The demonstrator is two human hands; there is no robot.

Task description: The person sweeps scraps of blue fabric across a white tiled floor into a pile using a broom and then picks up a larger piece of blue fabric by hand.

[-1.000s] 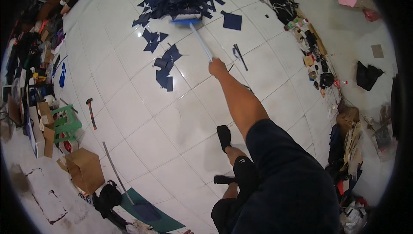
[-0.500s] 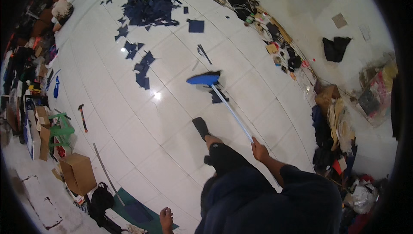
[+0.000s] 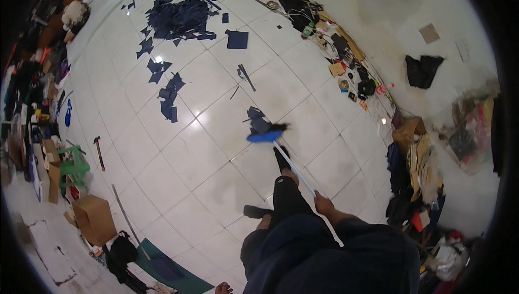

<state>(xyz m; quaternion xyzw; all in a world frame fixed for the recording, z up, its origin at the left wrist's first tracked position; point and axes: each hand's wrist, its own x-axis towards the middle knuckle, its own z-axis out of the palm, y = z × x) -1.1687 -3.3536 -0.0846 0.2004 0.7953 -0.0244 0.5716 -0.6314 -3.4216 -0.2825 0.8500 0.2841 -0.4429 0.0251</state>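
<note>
The right hand (image 3: 324, 204) is curling its fingers tight around the stick of a blue broom (image 3: 294, 168). The left hand (image 3: 223, 288) is peeking in at the bottom edge, and it is being cut off there, so I cannot tell if it is spread or closed. The broom is reaching forward from the right hand, and its wide blue head (image 3: 264, 136) is sitting low at the floor (image 3: 216, 148). A few dark blue scraps (image 3: 259, 120) are lying right at the far side of the head. One foot in a dark sock (image 3: 280, 159) is standing just beside the stick. Farther out, thin dark strips (image 3: 247, 77) are lying on the white tiles, and a dark square piece (image 3: 237, 39) is lying past them. A big heap of dark scraps (image 3: 181, 19) is sitting near the top, with more bits trailing down from it. Over to the left, a hammer (image 3: 99, 154) is lying near a green stool (image 3: 75, 167). A brown box (image 3: 94, 220) is standing below the stool, and a green sheet (image 3: 186, 279) is lying lower still.
</note>
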